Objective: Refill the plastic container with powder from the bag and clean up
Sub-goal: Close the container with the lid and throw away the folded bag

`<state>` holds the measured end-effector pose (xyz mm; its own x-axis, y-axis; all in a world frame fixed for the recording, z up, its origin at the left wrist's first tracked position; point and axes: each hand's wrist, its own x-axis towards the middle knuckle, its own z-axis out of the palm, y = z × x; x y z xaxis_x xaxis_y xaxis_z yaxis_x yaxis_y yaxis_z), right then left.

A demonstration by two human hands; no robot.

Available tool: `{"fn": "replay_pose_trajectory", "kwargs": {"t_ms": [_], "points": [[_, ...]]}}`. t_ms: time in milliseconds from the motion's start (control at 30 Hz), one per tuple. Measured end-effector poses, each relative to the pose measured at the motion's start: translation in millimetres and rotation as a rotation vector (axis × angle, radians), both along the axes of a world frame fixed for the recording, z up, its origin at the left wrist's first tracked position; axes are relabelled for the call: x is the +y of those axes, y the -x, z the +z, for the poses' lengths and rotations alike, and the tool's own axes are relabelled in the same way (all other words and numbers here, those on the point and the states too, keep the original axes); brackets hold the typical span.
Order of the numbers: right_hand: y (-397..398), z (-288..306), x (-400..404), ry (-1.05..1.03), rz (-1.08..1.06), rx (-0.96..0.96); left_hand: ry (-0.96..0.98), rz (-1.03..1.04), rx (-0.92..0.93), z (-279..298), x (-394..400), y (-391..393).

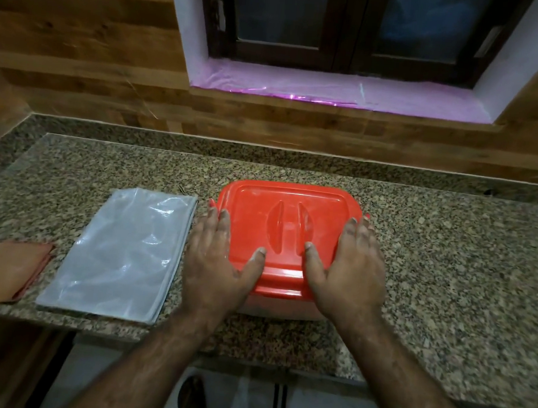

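Note:
A plastic container with a red lid (289, 212) stands on the granite counter (449, 266), lid on. My left hand (214, 264) lies against its left side, thumb on the lid's front. My right hand (349, 274) mirrors it on the right side, thumb on the lid. Both hands are dusted with pale powder. The flattened clear plastic bag (122, 253) lies folded on the counter to the left of the container, apart from my hands.
A folded orange-brown cloth (8, 270) lies at the far left near the counter's front edge. A wood-panelled wall and a window sill with pink plastic sheet (334, 88) stand behind. The counter's front edge runs just under my wrists.

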<state>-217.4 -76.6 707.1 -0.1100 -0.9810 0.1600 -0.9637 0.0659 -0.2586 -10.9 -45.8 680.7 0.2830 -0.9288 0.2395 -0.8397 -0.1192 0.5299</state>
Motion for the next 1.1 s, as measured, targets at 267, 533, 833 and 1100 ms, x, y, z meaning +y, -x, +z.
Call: {"fn": "replay_pose_trajectory", "kwargs": {"t_ms": [267, 533, 833, 1100], "points": [[-10, 2, -80, 0.048, -0.011, -0.011, -0.011, -0.028, -0.009, 5, -87, -10], [-23, 8, -207, 0.064, -0.044, -0.039, -0.054, -0.056, -0.054, 13, -219, -20], [-23, -2, -256, 0.124, -0.043, -0.030, -0.089, -0.080, -0.115, 13, -276, -25], [-36, -60, -164, 0.124, -0.120, -0.226, -0.228, -0.068, -0.083, 5, -204, -42]]}}
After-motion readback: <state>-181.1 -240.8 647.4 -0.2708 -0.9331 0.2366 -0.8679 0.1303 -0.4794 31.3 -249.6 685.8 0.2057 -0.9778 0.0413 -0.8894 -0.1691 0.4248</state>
